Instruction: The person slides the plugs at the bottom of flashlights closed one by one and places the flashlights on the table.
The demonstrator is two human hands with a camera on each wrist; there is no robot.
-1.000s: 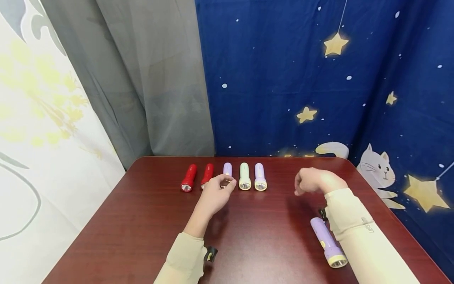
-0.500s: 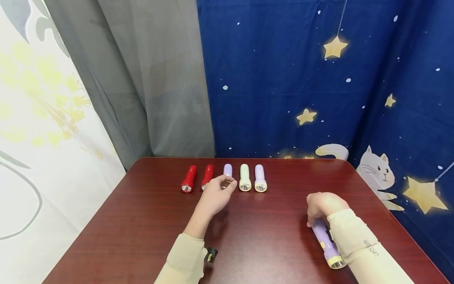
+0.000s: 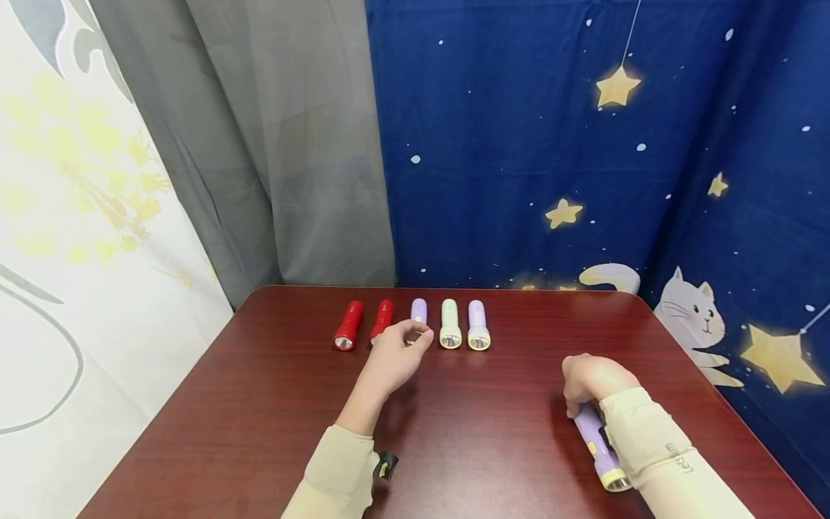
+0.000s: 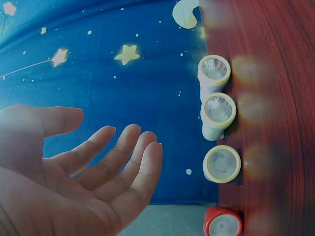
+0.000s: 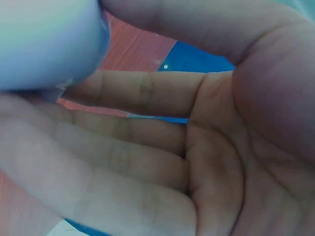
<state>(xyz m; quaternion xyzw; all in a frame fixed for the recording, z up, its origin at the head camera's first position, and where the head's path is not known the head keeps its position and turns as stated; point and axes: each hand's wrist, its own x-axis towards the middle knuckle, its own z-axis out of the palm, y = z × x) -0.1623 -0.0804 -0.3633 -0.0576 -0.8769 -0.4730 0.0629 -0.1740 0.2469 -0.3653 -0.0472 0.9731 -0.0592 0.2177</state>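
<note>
At the right of the table, my right hand [image 3: 595, 378] grips the tail end of a purple flashlight [image 3: 591, 436] with a pale yellow head. Its lens end points toward me. In the right wrist view the thumb and fingers lie on either side of the rounded purple end [image 5: 49, 44]. My left hand [image 3: 397, 358] hovers before the far row, palm bare and fingers loosely spread in the left wrist view. It partly hides another purple flashlight [image 3: 418, 308] and a red flashlight [image 3: 384, 314]. Both stay apart from its fingers in the left wrist view, as far as seen.
Also in that row lie a second red flashlight [image 3: 348, 326] at the left, a mint green flashlight [image 3: 450, 324] and a light purple flashlight [image 3: 478, 326]. The dark red table [image 3: 259, 432] ends at a grey and blue curtain [image 3: 486, 144].
My right hand has come down and nearer, from beyond the purple flashlight onto its tail end, and has taken hold of it. The left hand stays in place.
</note>
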